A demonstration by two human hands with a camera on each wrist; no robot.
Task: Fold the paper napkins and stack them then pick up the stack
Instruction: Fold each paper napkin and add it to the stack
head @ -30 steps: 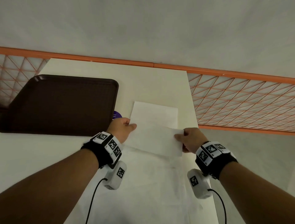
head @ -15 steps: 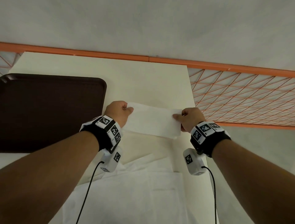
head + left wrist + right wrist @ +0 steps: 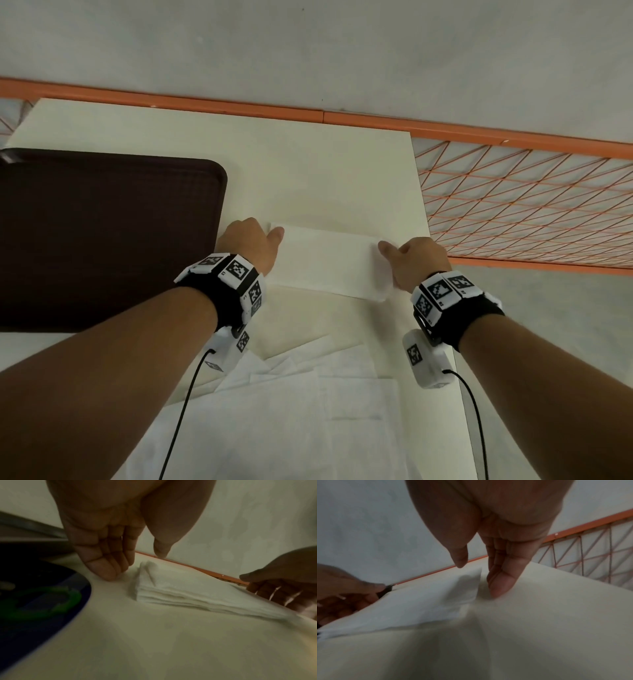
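A stack of folded white napkins [image 3: 327, 263] lies on the cream table [image 3: 308, 171] between my hands. My left hand [image 3: 248, 245] stands at the stack's left end. In the left wrist view its straight fingers [image 3: 109, 573] touch the table beside the stack [image 3: 180, 588], and the thumb hovers over the corner. My right hand [image 3: 416, 263] stands at the right end. Its straight fingers [image 3: 500, 588] touch the table next to the stack [image 3: 426, 601], with the thumb raised above it. Neither hand grips the paper.
Several unfolded white napkins [image 3: 308, 411] lie spread near the front edge. A dark brown tray [image 3: 102, 240] sits to the left. A dark blue disc with a green ring [image 3: 42, 599] lies by my left hand. Orange mesh fencing [image 3: 531, 205] borders the table's right edge.
Both hands carried a folded napkin forward by its ends, laid it down flat and released it. Their fingers now stand straight beside the stack's ends.
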